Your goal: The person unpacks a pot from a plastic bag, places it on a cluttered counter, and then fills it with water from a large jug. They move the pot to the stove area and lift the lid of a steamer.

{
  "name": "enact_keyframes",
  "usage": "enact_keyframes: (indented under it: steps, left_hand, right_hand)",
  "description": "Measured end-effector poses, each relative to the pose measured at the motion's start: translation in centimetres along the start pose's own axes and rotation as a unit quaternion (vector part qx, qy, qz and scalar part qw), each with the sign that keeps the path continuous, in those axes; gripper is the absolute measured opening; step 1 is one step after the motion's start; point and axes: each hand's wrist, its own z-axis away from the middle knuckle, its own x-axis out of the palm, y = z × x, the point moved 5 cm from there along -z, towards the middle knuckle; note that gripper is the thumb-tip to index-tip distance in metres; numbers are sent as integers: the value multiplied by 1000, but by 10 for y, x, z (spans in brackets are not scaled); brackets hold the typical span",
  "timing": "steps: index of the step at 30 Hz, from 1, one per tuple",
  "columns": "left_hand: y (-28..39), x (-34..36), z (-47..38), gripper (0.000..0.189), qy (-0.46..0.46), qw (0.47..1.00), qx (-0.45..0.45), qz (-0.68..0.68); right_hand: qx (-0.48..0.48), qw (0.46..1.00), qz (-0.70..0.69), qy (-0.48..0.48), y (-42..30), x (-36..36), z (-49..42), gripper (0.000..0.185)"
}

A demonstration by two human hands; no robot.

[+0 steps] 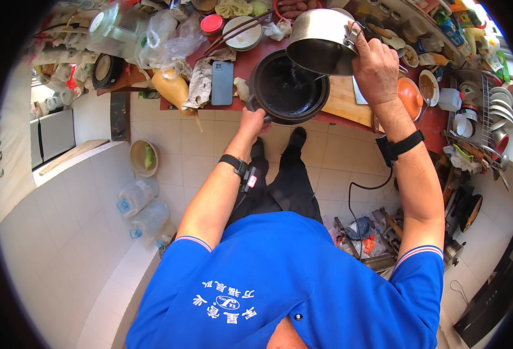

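Note:
My right hand (pixel 375 67) grips the side handle of a stainless steel pot (pixel 319 26), tilted with its rim facing down. Below that rim stands a black pot (pixel 278 85) with dark, shiny insides, and clear liquid seems to run into it. The steel pot hides part of the black pot's far right side. At the near left, my left hand (pixel 254 124) holds a handle of the black pot, close to the table's front edge. Just right of the black pot lies a wooden cutting board (pixel 346 102), with a blade (pixel 359 91) partly hidden by my right hand.
Left of the black pot, a smartphone (pixel 222 83) lies beside a cloth (pixel 199 85) and a butternut squash (pixel 169 87). Chopsticks (pixel 232 35) rest across stacked bowls (pixel 242 39). To the right are an orange lid (pixel 409 98), a soiled bowl (pixel 428 87) and a dish rack (pixel 485 113).

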Motion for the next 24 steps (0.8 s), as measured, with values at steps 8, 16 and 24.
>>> enact_keyframes:
  steps: [8, 16, 24]
  left_hand:
    - [-3, -2, -6, 25, 4, 1000, -7, -17]
    - [-10, -7, -17, 27, 13, 1000, -4, -10]
    - [-15, -6, -22, 24, 32, 999, -3, 29]
  right_hand:
    - [-27, 997, -16, 67, -8, -34, -14, 82]
    - [-32, 992, 16, 121, -17, -77, -24, 67]
    - [-64, 987, 15, 145, -40, -118, -35, 68]
